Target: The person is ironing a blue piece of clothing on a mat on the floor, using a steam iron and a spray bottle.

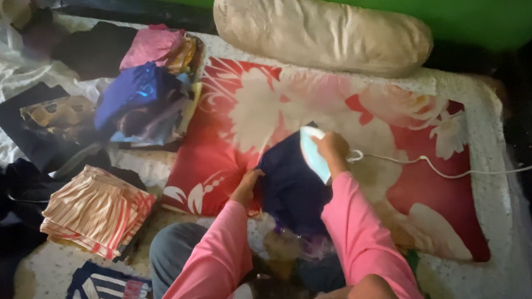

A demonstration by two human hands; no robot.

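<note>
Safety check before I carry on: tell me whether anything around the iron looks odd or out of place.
Nothing is spilled or damaged. The iron in the right hand is used on a dark blue garment laid over a red floral cloth on soft bedding, not a board. Its white cord trails loose across the bedding.

Garment (290, 188) lay on blanket (402, 159); iron (313, 154) on its 2 o'clock edge. Bolster (323, 32) at 12, folded piles (97, 212) at 9.

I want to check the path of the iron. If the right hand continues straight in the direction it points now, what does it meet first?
The right hand holds the iron on the dark blue garment, pointing up the bed. It would probably cross the red floral cloth first, then reach the cream bolster; depth is uncertain.
</note>
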